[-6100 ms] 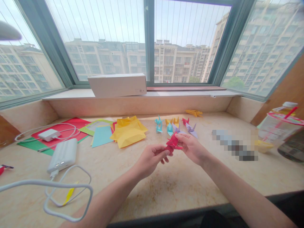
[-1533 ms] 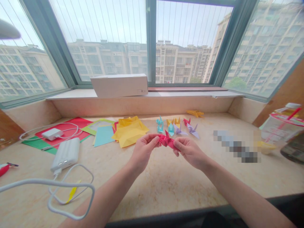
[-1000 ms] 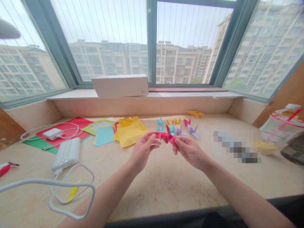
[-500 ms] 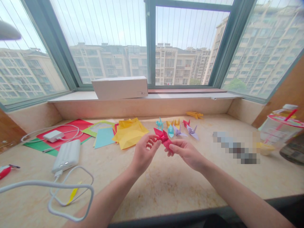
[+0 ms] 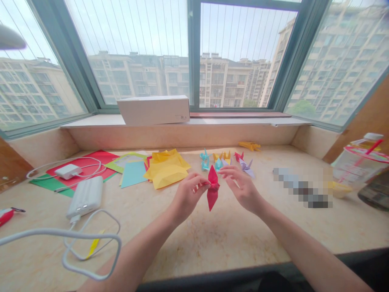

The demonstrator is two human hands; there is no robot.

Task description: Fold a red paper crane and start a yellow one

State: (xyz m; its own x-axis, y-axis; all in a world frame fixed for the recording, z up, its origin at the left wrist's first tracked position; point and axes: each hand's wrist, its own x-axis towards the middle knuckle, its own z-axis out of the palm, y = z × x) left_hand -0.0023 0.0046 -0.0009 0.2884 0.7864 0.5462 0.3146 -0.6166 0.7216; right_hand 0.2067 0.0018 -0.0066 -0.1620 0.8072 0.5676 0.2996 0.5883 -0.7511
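Observation:
A red folded paper crane (image 5: 212, 189) hangs upright above the marble counter (image 5: 212, 239), wings pointing up and down. My left hand (image 5: 187, 196) pinches it at its middle from the left. My right hand (image 5: 243, 185) is just to the right of it, fingers spread and apart from the paper. Behind them stands a row of several small finished cranes (image 5: 225, 161) in blue, yellow, red and purple.
Yellow, blue, green and red paper sheets (image 5: 165, 169) lie at the back left. A white power bank (image 5: 85, 196), charger (image 5: 67, 171) and looping cable (image 5: 91, 247) occupy the left. A white box (image 5: 153, 109) sits on the sill. A plastic cup (image 5: 355, 166) stands at right.
My right hand has let go of the red crane and opened. The crane has turned from lying between both hands to hanging upright from my left hand.

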